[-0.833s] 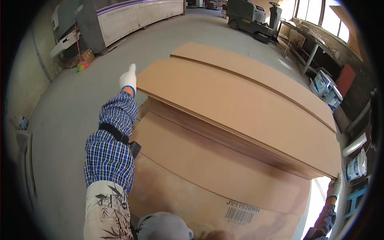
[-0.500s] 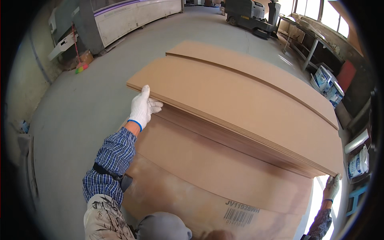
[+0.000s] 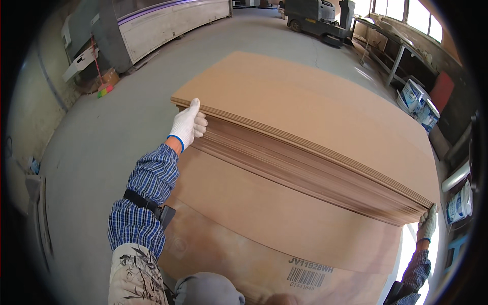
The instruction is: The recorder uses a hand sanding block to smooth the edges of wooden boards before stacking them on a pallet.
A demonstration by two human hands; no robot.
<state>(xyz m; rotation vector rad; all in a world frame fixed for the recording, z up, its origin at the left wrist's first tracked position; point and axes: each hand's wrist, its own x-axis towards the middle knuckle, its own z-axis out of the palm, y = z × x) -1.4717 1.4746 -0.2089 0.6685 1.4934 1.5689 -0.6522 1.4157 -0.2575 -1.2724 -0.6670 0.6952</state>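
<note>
Several flat brown cardboard sheets point(image 3: 305, 117) lie one on another over a taller stack of cardboard point(image 3: 290, 162). My left hand point(image 3: 188, 123), in a white knit glove with a blue cuff, is closed on the near left corner of the upper sheets, thumb on top. At the far right end of the same near edge my right hand point(image 3: 428, 223), also gloved, grips the other corner; its fingers are partly hidden. Nearer to me lies a wide cardboard sheet point(image 3: 284, 203), and below it another brown cardboard surface point(image 3: 229, 249) with a printed label.
A grey floor machine point(image 3: 317, 23) stands at the back. Along the right wall are a metal-legged bench point(image 3: 391, 46) and white-blue buckets point(image 3: 419, 104), with another bucket point(image 3: 460, 203) nearer. A broom point(image 3: 104, 90) leans by a long white machine point(image 3: 175, 28) at left.
Both hands have moved the upper sheets away from me and slightly right, covering the step at the back of the stack. More of the layered near side shows beneath them.
</note>
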